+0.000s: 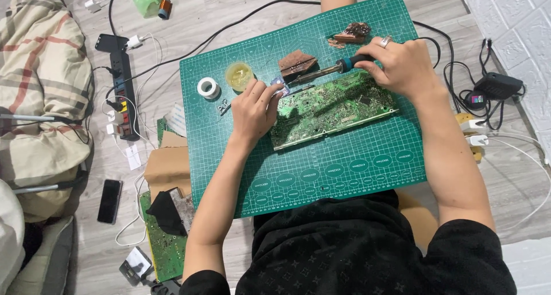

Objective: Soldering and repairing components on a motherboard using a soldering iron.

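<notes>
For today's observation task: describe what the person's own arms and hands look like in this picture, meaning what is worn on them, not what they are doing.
Both arms are bare from the shoulder down, below the short sleeves of a black top with a faint repeated pattern. The left hand wears nothing that can be seen. The right hand has a silver-coloured ring on one finger. No gloves, watch or wristband show.

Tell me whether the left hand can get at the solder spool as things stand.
Probably yes. The left hand rests at the circuit board's left end, and the solder spool sits close by on the green mat, with only bare mat between them.
</notes>
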